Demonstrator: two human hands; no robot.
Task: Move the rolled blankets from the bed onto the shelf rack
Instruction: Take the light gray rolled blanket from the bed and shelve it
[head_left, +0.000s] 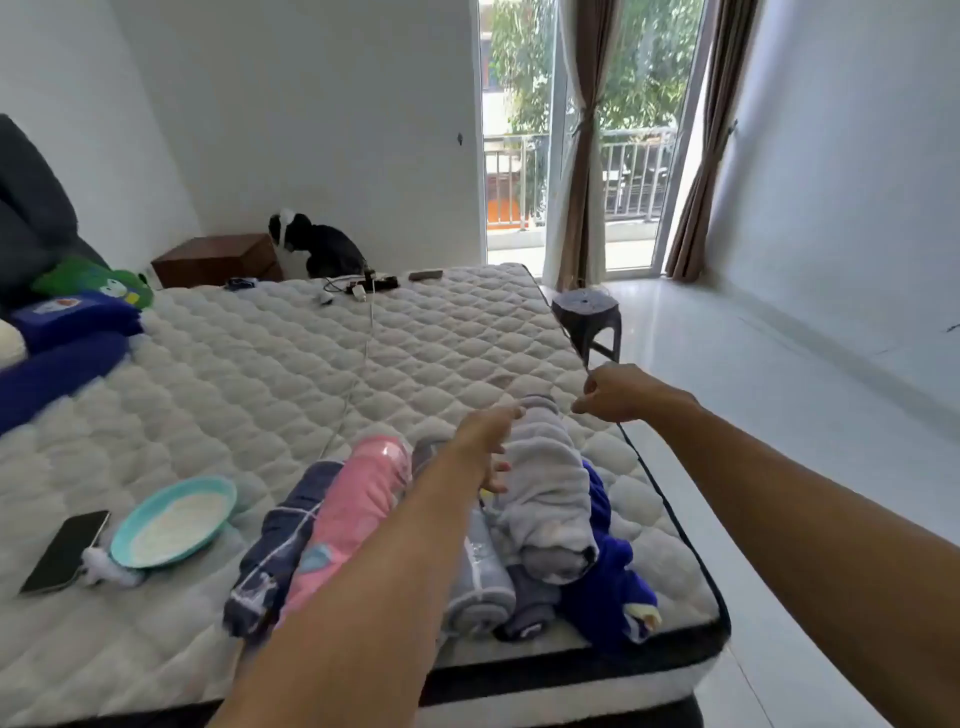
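Several rolled blankets (441, 545) sit bunched at the near right corner of the bed (234, 395); I see no shelf rack. Left hand (488, 441) is spread against the grey roll (545, 493) on top, not closed. Right hand (618, 392), beyond it, is loosely curled, holding nothing. I'd cradle both ends so it stays rolled.

Quilted white cloth mattress (260, 374), fluffy grey fleece roll (545, 483), smooth pink cloth roll (353, 499), glossy phone (65, 551), dark wooden nightstand (218, 260), shiny floor tiles (753, 415)
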